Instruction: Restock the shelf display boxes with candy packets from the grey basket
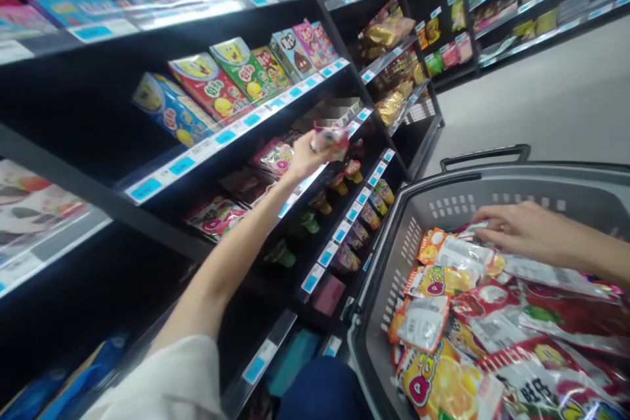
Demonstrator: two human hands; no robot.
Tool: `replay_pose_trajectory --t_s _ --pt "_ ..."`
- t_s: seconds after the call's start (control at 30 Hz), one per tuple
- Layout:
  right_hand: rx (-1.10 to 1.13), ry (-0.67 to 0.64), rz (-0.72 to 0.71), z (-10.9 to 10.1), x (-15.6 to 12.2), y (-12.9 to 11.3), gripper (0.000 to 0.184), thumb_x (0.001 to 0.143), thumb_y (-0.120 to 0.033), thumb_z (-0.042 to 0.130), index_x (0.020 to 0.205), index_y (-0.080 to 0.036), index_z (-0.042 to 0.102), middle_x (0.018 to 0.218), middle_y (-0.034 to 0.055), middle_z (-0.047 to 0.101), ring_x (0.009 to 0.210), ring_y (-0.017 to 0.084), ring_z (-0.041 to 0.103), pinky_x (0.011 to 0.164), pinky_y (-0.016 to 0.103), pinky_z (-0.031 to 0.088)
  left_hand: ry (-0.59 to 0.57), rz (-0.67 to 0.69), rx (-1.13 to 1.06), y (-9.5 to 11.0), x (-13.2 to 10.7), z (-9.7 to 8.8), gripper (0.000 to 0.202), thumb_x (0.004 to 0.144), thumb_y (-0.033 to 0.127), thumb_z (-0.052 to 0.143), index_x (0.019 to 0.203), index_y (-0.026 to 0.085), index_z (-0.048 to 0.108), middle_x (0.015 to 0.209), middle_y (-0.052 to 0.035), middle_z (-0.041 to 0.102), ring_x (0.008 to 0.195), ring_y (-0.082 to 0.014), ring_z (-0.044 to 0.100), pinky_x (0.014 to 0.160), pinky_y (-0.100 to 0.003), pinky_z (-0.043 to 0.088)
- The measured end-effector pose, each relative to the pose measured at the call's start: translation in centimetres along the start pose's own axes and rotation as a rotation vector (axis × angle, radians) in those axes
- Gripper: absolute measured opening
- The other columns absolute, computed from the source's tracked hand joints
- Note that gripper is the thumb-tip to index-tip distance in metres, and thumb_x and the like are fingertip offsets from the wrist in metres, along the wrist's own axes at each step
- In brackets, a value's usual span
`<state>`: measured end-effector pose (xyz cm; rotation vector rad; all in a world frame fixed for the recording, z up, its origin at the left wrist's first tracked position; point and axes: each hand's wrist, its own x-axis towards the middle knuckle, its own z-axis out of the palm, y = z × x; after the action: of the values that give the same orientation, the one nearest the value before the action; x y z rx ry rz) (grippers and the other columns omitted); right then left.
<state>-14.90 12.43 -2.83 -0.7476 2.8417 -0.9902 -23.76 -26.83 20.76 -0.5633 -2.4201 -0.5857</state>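
My left hand reaches out to a middle shelf, its fingers closed on a pink-and-white candy bag that is blurred by motion. Just below and beside it, more gummy candy bags lie on that shelf. Over on the right, my right hand is inside a grey shopping basket, fingers bent and closed around the edge of a whitish candy bag at the top of the pile. Orange candy bags and red candy bags fill the basket.
Boxed sweets stand on the shelf above my left hand. Small cups and pouches sit on lower racks. A black shelf upright divides the bays. The basket's handle rests at its far rim, and grey floor lies beyond.
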Motion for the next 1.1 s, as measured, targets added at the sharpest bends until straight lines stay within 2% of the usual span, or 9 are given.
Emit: replay_pose_trajectory --t_s 0.07,0.13,0.2,0.3,0.37,0.53,0.7,0.97,1.1 --pt "-0.01 -0.022 0.009 0.2 0.1 0.1 0.062 0.089 -0.068 0.037 0.113 -0.022 0.071 0.095 0.0105 0.076 0.089 0.032 0.073 0.078 0.042 0.049 0.016 -0.022 0.217 -1.3 1.4 -4.4 0.055 0.072 0.058 0.081 0.106 0.015 0.08 0.092 -0.0042 0.076 0.086 -0.0205 0.067 0.076 -0.025 0.05" --pt "-0.011 -0.032 0.017 0.4 0.3 0.2 0.062 0.089 -0.07 0.037 0.113 -0.024 0.071 0.097 0.0095 0.077 0.091 0.032 0.073 0.079 0.042 0.049 -0.021 -0.092 0.406 -2.5 2.1 -7.8 0.05 0.072 0.053 0.08 0.105 0.015 0.08 0.087 -0.0032 0.075 0.086 -0.0212 0.067 0.077 -0.024 0.048" --pt "0.007 -0.039 0.016 0.6 0.3 0.3 0.059 0.089 -0.068 0.039 0.113 -0.025 0.072 0.097 0.0089 0.077 0.093 0.031 0.074 0.079 0.042 0.051 -0.067 -0.189 0.551 -3.4 2.4 -10.0 0.045 0.071 0.046 0.079 0.103 0.015 0.08 0.086 -0.0029 0.074 0.088 -0.0218 0.067 0.078 -0.024 0.047" --pt "0.026 -0.032 0.007 0.6 0.2 0.2 0.057 0.089 -0.065 0.042 0.112 -0.024 0.073 0.095 0.0098 0.076 0.092 0.031 0.074 0.076 0.041 0.051 -0.121 -0.284 0.66 -4.2 3.0 -11.6 0.045 0.073 0.044 0.078 0.107 0.015 0.078 0.093 -0.0036 0.075 0.093 -0.0222 0.067 0.082 -0.024 0.047" --pt "0.014 -0.031 0.008 0.6 0.0 0.2 0.06 0.088 -0.067 0.041 0.113 -0.023 0.073 0.094 0.0108 0.076 0.09 0.031 0.073 0.075 0.041 0.051 -0.178 -0.306 0.716 -4.2 3.7 -11.8 0.05 0.072 0.045 0.08 0.112 0.016 0.077 0.101 -0.004 0.075 0.096 -0.0226 0.067 0.084 -0.024 0.048" --pt "0.0 -0.058 0.01 0.5 0.0 0.4 0.059 0.089 -0.066 0.041 0.112 -0.023 0.073 0.09 0.0097 0.075 0.085 0.029 0.072 0.074 0.039 0.049 -0.435 -0.435 0.954 -3.7 5.7 -11.4 0.073 0.063 0.05 0.089 0.125 0.016 0.07 0.12 -0.0093 0.073 0.108 -0.0293 0.068 0.094 -0.028 0.052" --pt "-0.033 -0.084 0.002 0.3 0.0 0.2 0.058 0.09 -0.064 0.037 0.113 -0.023 0.072 0.091 0.0082 0.075 0.085 0.028 0.072 0.076 0.04 0.047 -0.472 -0.592 1.081 -4.5 6.8 -10.9 0.093 0.063 0.056 0.089 0.14 0.012 0.062 0.138 -0.0169 0.066 0.123 -0.0335 0.066 0.097 -0.03 0.054" --pt "-0.031 -0.092 0.024 0.3 -0.1 0.0 0.058 0.088 -0.066 0.038 0.109 -0.024 0.072 0.087 0.0083 0.074 0.081 0.029 0.071 0.073 0.04 0.046 -0.64 -0.53 1.122 -5.1 7.8 -9.7 0.089 0.055 0.059 0.092 0.132 0.02 0.071 0.129 -0.0122 0.072 0.12 -0.0325 0.068 0.095 -0.029 0.054" --pt "-0.069 -0.102 0.015 0.1 -0.3 0.0 0.052 0.092 -0.061 0.039 0.112 -0.026 0.071 0.094 0.0067 0.075 0.087 0.029 0.071 0.075 0.039 0.046 -0.557 -0.527 1.148 -3.8 6.8 -9.1 0.104 0.061 0.052 0.093 0.15 0.018 0.055 0.143 -0.0186 0.063 0.128 -0.0374 0.063 0.105 -0.037 0.053"
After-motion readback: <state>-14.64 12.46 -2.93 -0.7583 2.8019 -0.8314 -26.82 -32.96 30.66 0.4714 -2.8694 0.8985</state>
